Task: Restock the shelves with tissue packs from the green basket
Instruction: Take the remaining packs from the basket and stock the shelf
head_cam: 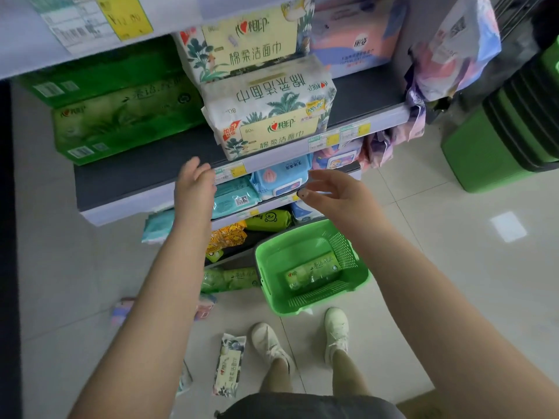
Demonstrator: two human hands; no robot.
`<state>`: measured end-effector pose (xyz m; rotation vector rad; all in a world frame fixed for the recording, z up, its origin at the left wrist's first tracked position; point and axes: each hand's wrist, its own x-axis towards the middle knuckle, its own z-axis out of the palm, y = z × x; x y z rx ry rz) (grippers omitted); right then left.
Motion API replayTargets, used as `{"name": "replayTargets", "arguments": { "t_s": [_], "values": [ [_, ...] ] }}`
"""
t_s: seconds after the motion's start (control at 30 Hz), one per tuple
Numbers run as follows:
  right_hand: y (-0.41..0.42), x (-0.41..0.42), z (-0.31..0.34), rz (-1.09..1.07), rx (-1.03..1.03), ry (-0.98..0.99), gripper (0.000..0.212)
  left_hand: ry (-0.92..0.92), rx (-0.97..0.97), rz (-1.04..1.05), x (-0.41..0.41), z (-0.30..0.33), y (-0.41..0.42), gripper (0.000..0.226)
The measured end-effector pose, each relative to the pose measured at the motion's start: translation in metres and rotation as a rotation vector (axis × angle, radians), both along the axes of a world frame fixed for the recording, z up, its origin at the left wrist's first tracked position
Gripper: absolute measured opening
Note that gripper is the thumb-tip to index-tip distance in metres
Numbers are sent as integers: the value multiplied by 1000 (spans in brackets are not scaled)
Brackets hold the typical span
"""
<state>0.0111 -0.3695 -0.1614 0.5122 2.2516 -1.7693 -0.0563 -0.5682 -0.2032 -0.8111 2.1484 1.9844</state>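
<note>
Green tissue pack lies crosswise in basket; both hands' fingers spread, empty.

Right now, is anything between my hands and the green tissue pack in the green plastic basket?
Nothing visible. The green tissue pack lies alone in the open-topped green plastic basket on the floor, below both empty hands, left and right.
</note>
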Motion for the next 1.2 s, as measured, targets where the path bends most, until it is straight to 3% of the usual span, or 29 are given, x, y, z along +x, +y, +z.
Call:
{"name": "replayTargets", "arguments": {
  "t_s": [0.23,0.53,0.7,0.8,1.03,1.2],
  "values": [
    [15,-1,-63,101,201,1,45,20,-294,-285,58,-49,23,47],
    [67,17,-171,93,314,-118,40,-148,-432,-530,80,-163,63,49],
    [108,20,-266,86,365,-202,40,-322,-634,-922,89,-272,105,55],
    [130,22,-341,102,373,-266,41,-449,-637,-1069,90,-354,136,57],
    [155,33,-485,370,468,-335,51,-706,-757,-1123,99,-569,183,51],
    [157,46,-547,680,528,-366,59,-750,-834,-1129,108,-675,189,74]
  ]
}}
